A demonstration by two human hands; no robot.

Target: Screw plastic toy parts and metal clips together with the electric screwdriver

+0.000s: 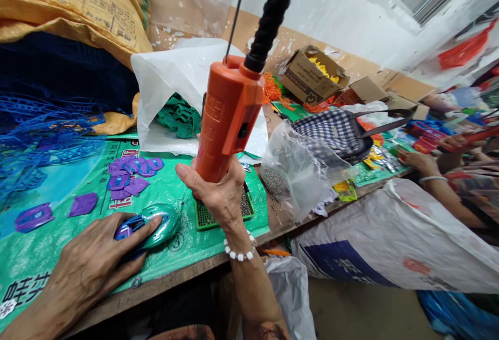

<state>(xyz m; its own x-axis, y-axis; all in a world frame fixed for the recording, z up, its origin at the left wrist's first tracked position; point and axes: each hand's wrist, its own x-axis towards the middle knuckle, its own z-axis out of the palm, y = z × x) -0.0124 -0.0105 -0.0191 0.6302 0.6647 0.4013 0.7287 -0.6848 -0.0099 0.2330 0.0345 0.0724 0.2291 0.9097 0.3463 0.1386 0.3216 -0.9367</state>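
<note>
My right hand (218, 192) is wrapped round the lower end of an orange electric screwdriver (228, 116), which stands upright with a black coiled cable rising from its top. Its tip points down over a small green tray of screws (202, 218). My left hand (93, 262) lies on a teal plastic toy shell (163, 225) with a purple and blue insert, fingers pressed on it, holding it flat on the green woven mat (50, 257). Several loose purple plastic parts (132, 173) lie on the mat beyond my left hand.
A white bag of green parts (179, 116) stands behind the screwdriver. Blue plastic frames (42, 137) and yellow sacks pile at the left. A clear bag (300, 168), a checked bag (331, 132) and cardboard boxes (312, 75) sit right. Another person's arm (436, 179) works at the far right.
</note>
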